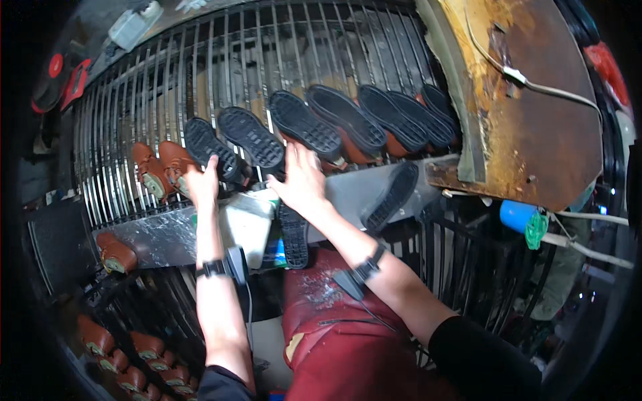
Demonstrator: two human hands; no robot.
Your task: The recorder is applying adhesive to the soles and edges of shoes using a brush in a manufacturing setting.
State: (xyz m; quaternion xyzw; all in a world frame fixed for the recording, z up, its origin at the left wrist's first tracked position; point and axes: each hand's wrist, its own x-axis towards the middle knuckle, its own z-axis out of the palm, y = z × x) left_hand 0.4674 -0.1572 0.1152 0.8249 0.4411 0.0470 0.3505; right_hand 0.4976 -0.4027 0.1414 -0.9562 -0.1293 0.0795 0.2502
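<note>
A row of shoes lies on a rack of metal bars. Most are turned over with black treaded soles up, such as the shoe (pixel 306 123) by my right hand. My left hand (pixel 202 182) is between a brown leather shoe (pixel 175 158) and an upturned black-soled shoe (pixel 208 144); its thumb stands apart, and some fingers are bent out of clear sight. My right hand (pixel 302 180) has its fingers stretched against the near side of the row, thumb pointing left toward another upturned shoe (pixel 251 137). Neither hand visibly grips anything.
Loose black soles (pixel 393 194) (pixel 294 237) rest on the metal ledge (pixel 344 194). A brown shoe (pixel 115 254) sits at its left end. More brown shoes (pixel 147 347) stand on a lower rack. A rusty brown panel (pixel 535 127) with a cable borders the right; a blue cylinder (pixel 516 215) is below.
</note>
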